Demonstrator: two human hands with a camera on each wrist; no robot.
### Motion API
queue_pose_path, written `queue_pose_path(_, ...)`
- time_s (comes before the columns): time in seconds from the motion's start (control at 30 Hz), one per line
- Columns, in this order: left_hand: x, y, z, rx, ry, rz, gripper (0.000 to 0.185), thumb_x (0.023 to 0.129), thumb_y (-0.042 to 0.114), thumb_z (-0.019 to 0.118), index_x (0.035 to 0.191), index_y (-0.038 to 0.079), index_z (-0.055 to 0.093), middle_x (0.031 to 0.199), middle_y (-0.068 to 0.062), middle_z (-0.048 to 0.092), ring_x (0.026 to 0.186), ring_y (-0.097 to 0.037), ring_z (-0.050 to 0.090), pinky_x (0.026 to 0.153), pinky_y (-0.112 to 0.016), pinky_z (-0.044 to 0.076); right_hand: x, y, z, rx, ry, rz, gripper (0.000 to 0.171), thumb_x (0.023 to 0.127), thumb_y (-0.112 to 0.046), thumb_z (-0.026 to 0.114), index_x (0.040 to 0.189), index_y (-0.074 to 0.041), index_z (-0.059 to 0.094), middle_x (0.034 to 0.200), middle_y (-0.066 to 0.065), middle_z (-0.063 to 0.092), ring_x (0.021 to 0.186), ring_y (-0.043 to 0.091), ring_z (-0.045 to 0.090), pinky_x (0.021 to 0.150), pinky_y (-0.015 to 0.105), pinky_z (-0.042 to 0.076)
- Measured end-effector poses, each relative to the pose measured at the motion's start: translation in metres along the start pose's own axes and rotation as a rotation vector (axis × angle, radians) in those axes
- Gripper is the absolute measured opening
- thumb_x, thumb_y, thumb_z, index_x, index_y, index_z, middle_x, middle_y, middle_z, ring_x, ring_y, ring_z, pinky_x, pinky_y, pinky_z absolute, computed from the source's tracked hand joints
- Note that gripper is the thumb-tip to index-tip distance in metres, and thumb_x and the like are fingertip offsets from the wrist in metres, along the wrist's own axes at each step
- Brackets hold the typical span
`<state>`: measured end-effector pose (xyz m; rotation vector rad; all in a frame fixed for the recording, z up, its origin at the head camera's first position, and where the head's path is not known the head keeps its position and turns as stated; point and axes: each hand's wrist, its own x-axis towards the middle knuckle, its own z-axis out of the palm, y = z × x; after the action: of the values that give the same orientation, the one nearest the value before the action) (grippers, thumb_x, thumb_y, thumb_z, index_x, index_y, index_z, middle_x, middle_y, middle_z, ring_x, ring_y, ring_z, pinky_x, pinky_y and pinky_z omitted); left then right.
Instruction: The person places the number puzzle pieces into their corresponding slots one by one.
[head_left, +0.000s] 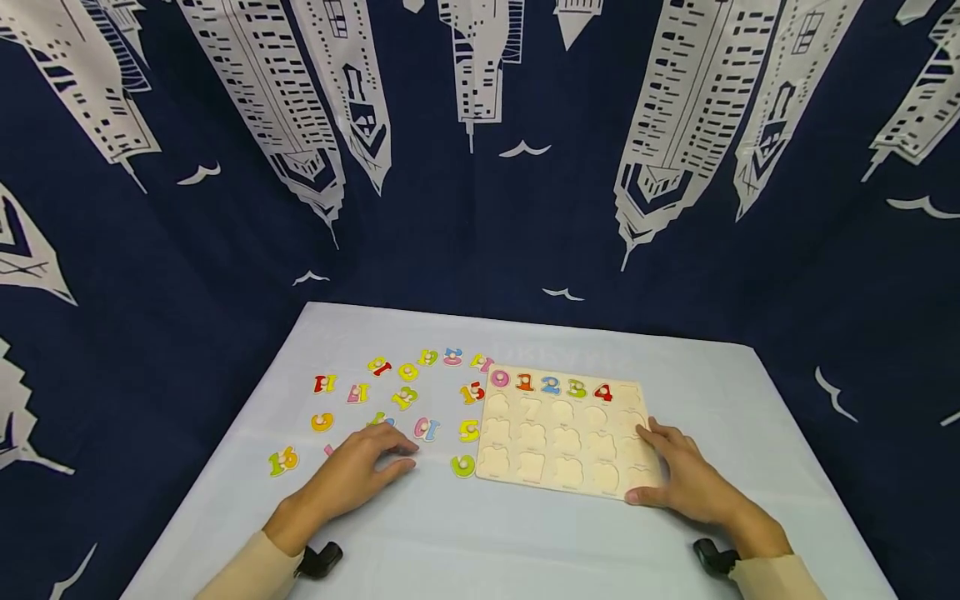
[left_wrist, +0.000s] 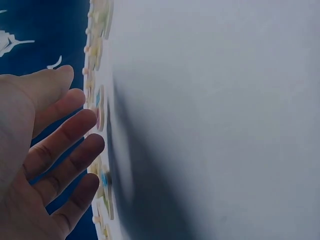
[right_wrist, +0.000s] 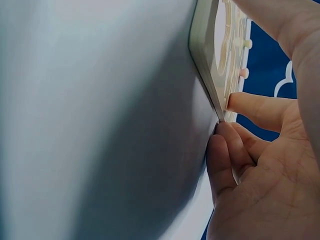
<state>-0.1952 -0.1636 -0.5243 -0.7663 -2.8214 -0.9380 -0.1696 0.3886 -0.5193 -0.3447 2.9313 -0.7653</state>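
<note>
A wooden number-puzzle board (head_left: pixel 547 423) lies on the table, with coloured 0, 1, 2, 3 and 4 pieces (head_left: pixel 576 387) along its far row; the recesses below are bare. At the board's right edge my right hand (head_left: pixel 690 482) grips it, one finger on top and others against the side, as the right wrist view (right_wrist: pixel 265 165) shows. My left hand (head_left: pixel 356 471) hovers over the loose number pieces (head_left: pixel 426 429), fingers slightly bent and holding nothing. Part of a pink piece (head_left: pixel 328 450) is hidden behind that hand. Small knobs stand on the pieces (left_wrist: pixel 101 107) in the left wrist view.
Several loose pieces, including a yellow 5 (head_left: pixel 468 431) and a green piece (head_left: pixel 463 466), lie left of the board, some close to its edge. A white cloth covers the table (head_left: pixel 525 550). Behind hangs a dark blue curtain (head_left: pixel 472 225) with white buildings.
</note>
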Motion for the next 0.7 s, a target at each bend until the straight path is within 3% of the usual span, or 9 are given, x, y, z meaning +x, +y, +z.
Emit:
queue_pose_path(0.2, 0.012, 0.009, 0.014, 0.036, 0.017, -0.005, 0.025, 0.103, 0.029, 0.093, 0.128, 0.028, 0.087, 0.120, 0.018, 0.080, 0.115, -0.006, 0.075, 0.107, -0.038, 0.065, -0.001, 0.000, -0.001, -0.010, 0.000, -0.003, 0.125, 0.081, -0.055, 0.105, 0.171, 0.009, 0.047, 0.181, 0.040, 0.036, 0.155, 0.057, 0.043, 0.122, 0.080, 0.045)
queue_pose_path(0.47, 0.054, 0.032, 0.037, 0.090, 0.067, 0.034, 0.031, 0.100, 0.029, 0.096, 0.129, 0.021, 0.087, 0.122, 0.007, 0.082, 0.116, -0.013, 0.076, 0.104, -0.041, 0.065, -0.002, 0.001, -0.001, -0.005, 0.012, -0.013, 0.126, 0.080, -0.052, 0.107, 0.171, 0.010, 0.046, 0.180, 0.041, 0.035, 0.154, 0.058, 0.044, 0.123, 0.081, 0.045)
queue_pose_path(0.7, 0.086, 0.039, 0.052, 0.158, 0.040, 0.026, 0.025, 0.098, 0.030, 0.098, 0.120, 0.020, 0.090, 0.112, 0.006, 0.081, 0.107, -0.015, 0.073, 0.099, -0.040, 0.064, -0.001, -0.003, -0.002, -0.006, 0.003, -0.001, 0.127, 0.080, -0.056, 0.105, 0.172, 0.009, 0.046, 0.181, 0.040, 0.036, 0.155, 0.058, 0.046, 0.122, 0.080, 0.046)
